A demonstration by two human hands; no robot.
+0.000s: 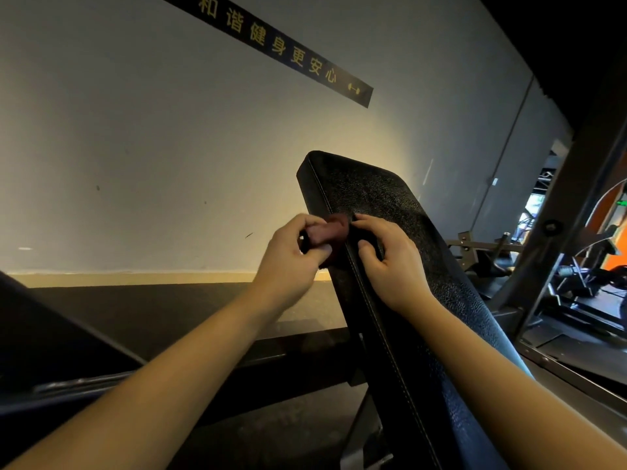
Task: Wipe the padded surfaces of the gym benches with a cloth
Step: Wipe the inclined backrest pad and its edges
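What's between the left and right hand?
Head view: the bunched reddish cloth, held by the left hand, and the stitched edge of the black bench pad that the right hand rests on.

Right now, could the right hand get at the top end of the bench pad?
Probably yes: the right hand rests on the bench pad, and the stretch above it to the top end looks bare.

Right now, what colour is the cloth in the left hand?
Dark reddish-brown cloth, bunched in the left hand at the edge of the black bench pad. Head view.
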